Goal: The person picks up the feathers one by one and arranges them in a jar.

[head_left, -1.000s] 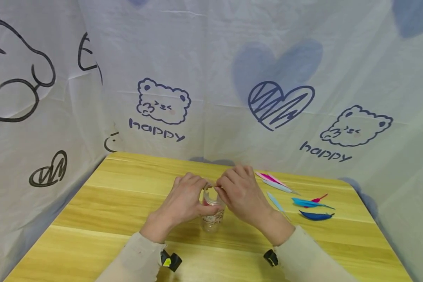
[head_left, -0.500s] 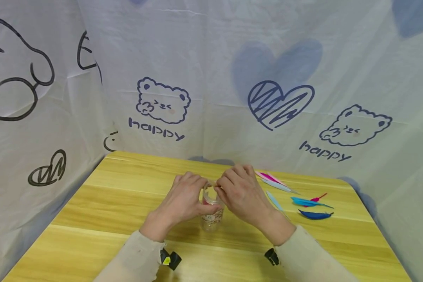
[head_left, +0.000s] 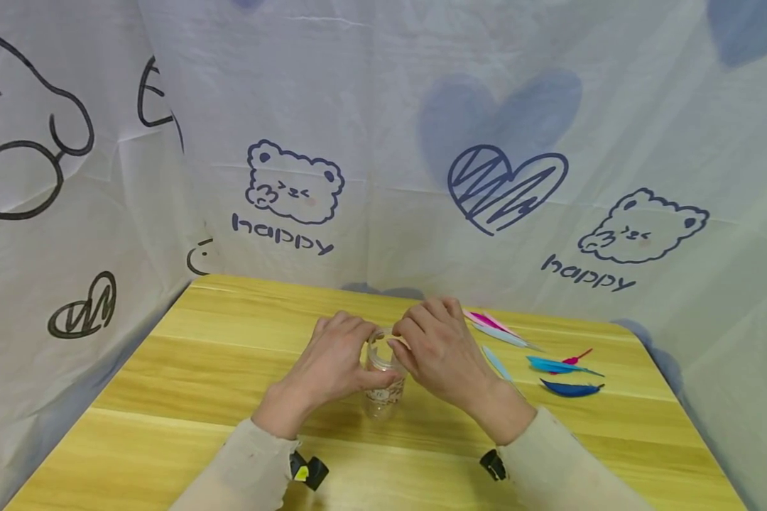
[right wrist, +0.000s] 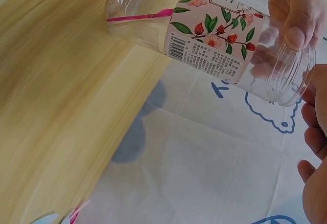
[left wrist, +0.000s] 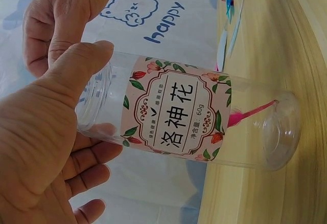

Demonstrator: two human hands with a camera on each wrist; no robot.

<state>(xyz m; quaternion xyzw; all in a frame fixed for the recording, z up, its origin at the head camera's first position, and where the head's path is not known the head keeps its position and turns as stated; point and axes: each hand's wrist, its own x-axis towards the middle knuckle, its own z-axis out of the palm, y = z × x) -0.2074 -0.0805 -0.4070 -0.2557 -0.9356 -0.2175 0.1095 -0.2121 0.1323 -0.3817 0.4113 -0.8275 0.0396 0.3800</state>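
Note:
A clear plastic jar (head_left: 382, 403) stands upright on the table, uncapped, with a pink floral label (left wrist: 176, 111). My left hand (head_left: 326, 365) grips it near the neck, thumb on the near side and fingers round the far side. A pink feather (left wrist: 250, 113) leans inside, its quill reaching the jar's bottom; the label hides its upper part. At the jar's mouth (right wrist: 294, 75) is my right hand (head_left: 444, 355), fingers loosely bent and thumb apart from the index finger. Nothing shows between them.
On the table (head_left: 166, 376) to the right lie a pink feather (head_left: 491, 323), pale blue feathers (head_left: 498, 363), a bright blue feather (head_left: 552, 366) over a red one, and a dark blue feather (head_left: 572, 389). A printed white cloth (head_left: 396, 234) hangs behind.
My right thumb has parted slightly from the index finger at the jar's mouth. The pink seen inside the jar sits lower. My left hand and the jar stay nearly still.

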